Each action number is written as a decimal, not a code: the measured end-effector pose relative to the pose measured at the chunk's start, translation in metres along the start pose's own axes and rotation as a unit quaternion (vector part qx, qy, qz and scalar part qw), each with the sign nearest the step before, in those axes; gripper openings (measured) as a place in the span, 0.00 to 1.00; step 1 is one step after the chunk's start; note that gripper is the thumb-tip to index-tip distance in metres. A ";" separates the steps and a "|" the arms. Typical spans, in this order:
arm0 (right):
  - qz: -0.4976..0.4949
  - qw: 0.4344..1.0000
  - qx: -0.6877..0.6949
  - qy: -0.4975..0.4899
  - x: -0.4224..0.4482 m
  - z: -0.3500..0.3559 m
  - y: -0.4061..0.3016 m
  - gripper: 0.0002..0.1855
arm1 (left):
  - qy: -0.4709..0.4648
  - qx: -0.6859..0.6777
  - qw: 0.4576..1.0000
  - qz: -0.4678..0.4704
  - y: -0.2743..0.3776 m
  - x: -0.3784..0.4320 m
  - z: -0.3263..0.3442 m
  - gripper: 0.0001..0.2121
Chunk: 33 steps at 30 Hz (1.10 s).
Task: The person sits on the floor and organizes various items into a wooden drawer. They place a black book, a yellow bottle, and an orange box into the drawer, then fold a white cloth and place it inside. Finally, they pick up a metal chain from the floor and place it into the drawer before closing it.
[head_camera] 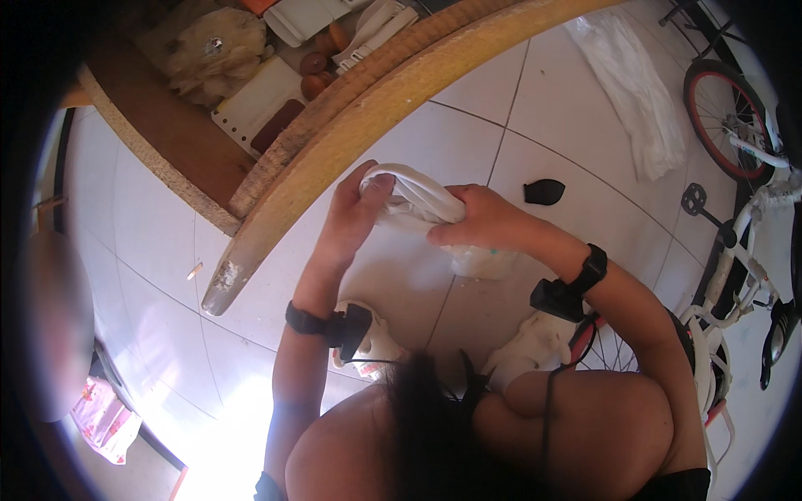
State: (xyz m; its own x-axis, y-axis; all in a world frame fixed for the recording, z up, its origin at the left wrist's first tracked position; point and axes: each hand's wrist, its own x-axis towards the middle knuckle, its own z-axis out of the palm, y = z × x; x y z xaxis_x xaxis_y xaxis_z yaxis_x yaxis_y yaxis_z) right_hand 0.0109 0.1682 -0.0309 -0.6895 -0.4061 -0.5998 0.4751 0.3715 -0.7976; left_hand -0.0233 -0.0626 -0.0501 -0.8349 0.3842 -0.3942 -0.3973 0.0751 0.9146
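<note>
Both of my hands grip a piece of white cloth (420,194) in front of me, above the tiled floor. Its upper edge is gathered into a rounded, thick fold with an opening towards me. My left hand (360,203) pinches the left end, the thumb pressed inside the fold. At the right end, my right hand (479,216) clasps the edge between thumb and fingers. Below it on the floor lies a whitish bundle (482,262) with a small green mark, partly hidden by that hand. I cannot tell what kind of garment or cloth I hold.
A wooden table (351,144) with a curved yellow edge slants across the upper left, its open compartment holding several items. A black flat piece (544,192) and a white plastic sheet (633,94) lie on the floor. A white bicycle (745,250) stands at right.
</note>
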 end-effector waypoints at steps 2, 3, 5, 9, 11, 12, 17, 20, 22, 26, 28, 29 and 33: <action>-0.014 1.000 0.001 -0.012 0.001 0.007 0.002 0.28 | 0.068 -0.035 0.997 -0.006 -0.004 -0.006 0.013 0.16; -0.007 1.000 -0.004 -0.010 0.001 0.008 0.001 0.28 | 0.092 -0.062 0.994 -0.013 0.001 -0.009 0.020 0.18; 0.007 1.000 -0.013 -0.006 0.000 0.009 -0.001 0.27 | 0.101 -0.086 0.991 -0.035 0.003 -0.010 0.023 0.18; 0.008 0.998 0.055 0.004 0.003 0.011 0.016 0.25 | 0.053 -0.060 0.996 -0.040 -0.015 -0.006 0.005 0.17; 0.023 0.996 0.082 -0.011 0.000 0.007 0.017 0.25 | 0.105 -0.024 0.994 -0.011 0.008 -0.011 0.019 0.17; 0.007 0.994 0.106 -0.023 -0.002 0.005 0.016 0.27 | 0.100 -0.001 0.995 0.005 0.012 -0.011 0.017 0.17; -0.001 0.963 0.242 -0.123 -0.007 -0.012 0.012 0.35 | -0.015 0.054 0.997 0.044 0.007 -0.012 -0.015 0.17; -0.060 0.929 0.329 -0.156 -0.003 -0.016 0.016 0.36 | -0.029 0.080 0.995 0.052 0.010 -0.013 -0.016 0.16; 0.023 0.852 0.483 -0.198 -0.001 -0.025 0.016 0.37 | -0.035 0.099 0.993 0.045 0.018 -0.014 -0.013 0.15; 0.036 0.874 0.442 -0.200 0.003 -0.019 0.025 0.37 | -0.082 0.158 0.984 0.023 0.043 -0.014 0.004 0.15; 0.049 0.917 0.328 -0.222 -0.002 -0.017 0.009 0.37 | -0.094 0.184 0.978 0.032 0.054 -0.016 0.009 0.14; 0.045 0.932 0.278 -0.228 -0.001 -0.012 0.007 0.37 | -0.094 0.182 0.978 0.040 0.058 -0.017 0.011 0.14; 0.018 0.961 0.152 -0.231 0.000 0.014 0.011 0.32 | -0.039 0.186 0.979 0.073 0.041 -0.010 0.008 0.12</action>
State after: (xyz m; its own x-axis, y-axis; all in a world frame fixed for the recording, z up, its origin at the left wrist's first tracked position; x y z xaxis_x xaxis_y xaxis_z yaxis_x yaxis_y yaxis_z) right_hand 0.0237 0.1600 -0.0407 -0.3873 -0.7503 -0.5358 0.6802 0.1598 -0.7154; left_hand -0.0282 -0.0559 -0.0080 -0.8355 0.4832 -0.2615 -0.0972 0.3386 0.9359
